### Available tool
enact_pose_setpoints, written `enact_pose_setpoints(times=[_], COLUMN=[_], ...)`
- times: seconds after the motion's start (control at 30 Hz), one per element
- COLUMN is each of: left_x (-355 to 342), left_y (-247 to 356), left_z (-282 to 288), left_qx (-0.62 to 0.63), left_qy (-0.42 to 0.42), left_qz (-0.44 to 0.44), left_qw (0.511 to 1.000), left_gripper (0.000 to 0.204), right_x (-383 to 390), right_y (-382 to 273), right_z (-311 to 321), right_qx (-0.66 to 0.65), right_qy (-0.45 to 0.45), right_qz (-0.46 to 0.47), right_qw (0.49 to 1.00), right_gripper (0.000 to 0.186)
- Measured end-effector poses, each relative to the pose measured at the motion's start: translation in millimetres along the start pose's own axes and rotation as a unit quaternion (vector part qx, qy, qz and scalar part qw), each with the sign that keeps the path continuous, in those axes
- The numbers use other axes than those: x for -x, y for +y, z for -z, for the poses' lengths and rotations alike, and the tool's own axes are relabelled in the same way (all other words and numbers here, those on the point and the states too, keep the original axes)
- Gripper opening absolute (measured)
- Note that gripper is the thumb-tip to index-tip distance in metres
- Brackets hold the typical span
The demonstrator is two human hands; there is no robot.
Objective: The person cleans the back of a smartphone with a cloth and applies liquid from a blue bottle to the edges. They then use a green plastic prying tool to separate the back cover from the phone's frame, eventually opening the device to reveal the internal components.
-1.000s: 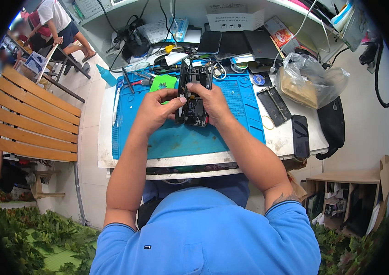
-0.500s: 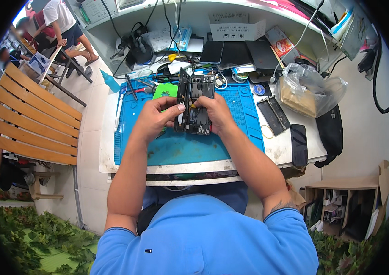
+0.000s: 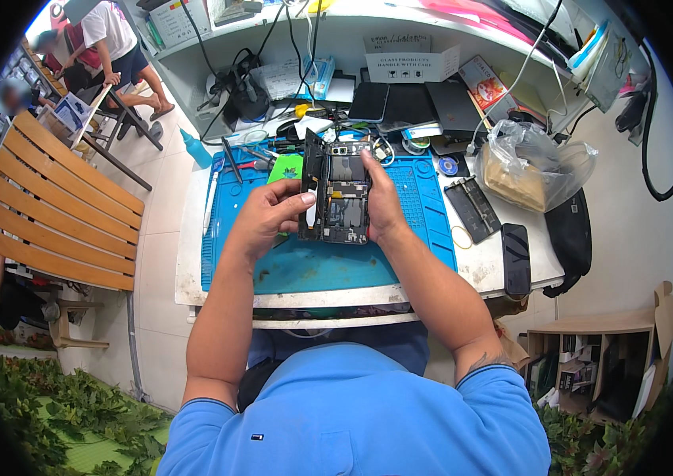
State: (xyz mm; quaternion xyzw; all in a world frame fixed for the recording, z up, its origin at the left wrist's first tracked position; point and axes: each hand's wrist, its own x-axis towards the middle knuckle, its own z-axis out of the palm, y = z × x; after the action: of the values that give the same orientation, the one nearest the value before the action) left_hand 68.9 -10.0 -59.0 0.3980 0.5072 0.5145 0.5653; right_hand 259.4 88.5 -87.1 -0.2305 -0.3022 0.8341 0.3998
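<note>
An opened smartphone (image 3: 347, 213) is held over the blue work mat (image 3: 316, 270), its inner parts and connectors exposed. Its dark panel (image 3: 314, 163) stands tilted up along the left side like an open book cover, with a white strip on it. My left hand (image 3: 261, 216) pinches this panel, thumb on the near face and fingers behind. Wrapped round the phone body's right edge is my right hand (image 3: 385, 205), its thumb along the upper side and its other fingers mostly hidden underneath. Just left of the phone lies a bright green piece (image 3: 285, 168).
A loose dark phone frame (image 3: 473, 208) and another phone (image 3: 516, 259) lie to the right, near a plastic bag (image 3: 538, 163) with a brown packet. A teal bottle (image 3: 195, 148), tweezers, cables and tools crowd the mat's far side. Several dark devices lean behind. People are at far left.
My right thumb has slid off the phone's middle up to its right edge, uncovering more of the inside. The phone faces me more flatly. My left hand keeps hold of the panel.
</note>
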Motion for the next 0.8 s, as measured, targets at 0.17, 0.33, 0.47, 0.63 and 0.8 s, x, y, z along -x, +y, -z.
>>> enact_pose_setpoints(times=[0.17, 0.33, 0.47, 0.63, 0.8], left_x=[1.4, 1.2, 3.3, 3.6, -2.5], left_y=[1.0, -1.6, 0.1, -0.6, -13.7], left_z=[0.7, 3.7, 2.0, 1.9, 8.6], left_qx=[0.025, 0.026, 0.031, 0.045, 0.033], left_qy=[-0.008, -0.013, -0.011, -0.009, -0.001], left_qz=[-0.005, -0.012, -0.006, 0.005, 0.001], left_qw=[1.0, 0.999, 0.999, 0.999, 0.999], left_gripper=[0.048, 0.049, 0.048, 0.042, 0.034], right_x=[0.2, 2.0, 2.7, 2.0, 1.8], right_y=[-1.3, -1.6, -2.2, -0.5, 1.7], right_z=[-3.2, -4.0, -4.3, -5.5, -3.2], right_qx=[-0.013, -0.006, -0.006, -0.007, 0.006], right_qy=[-0.024, -0.027, -0.029, -0.018, -0.025], right_qz=[0.025, 0.03, 0.031, 0.038, 0.037], right_qw=[0.999, 0.999, 0.999, 0.999, 0.999], right_gripper=[0.067, 0.069, 0.069, 0.069, 0.071])
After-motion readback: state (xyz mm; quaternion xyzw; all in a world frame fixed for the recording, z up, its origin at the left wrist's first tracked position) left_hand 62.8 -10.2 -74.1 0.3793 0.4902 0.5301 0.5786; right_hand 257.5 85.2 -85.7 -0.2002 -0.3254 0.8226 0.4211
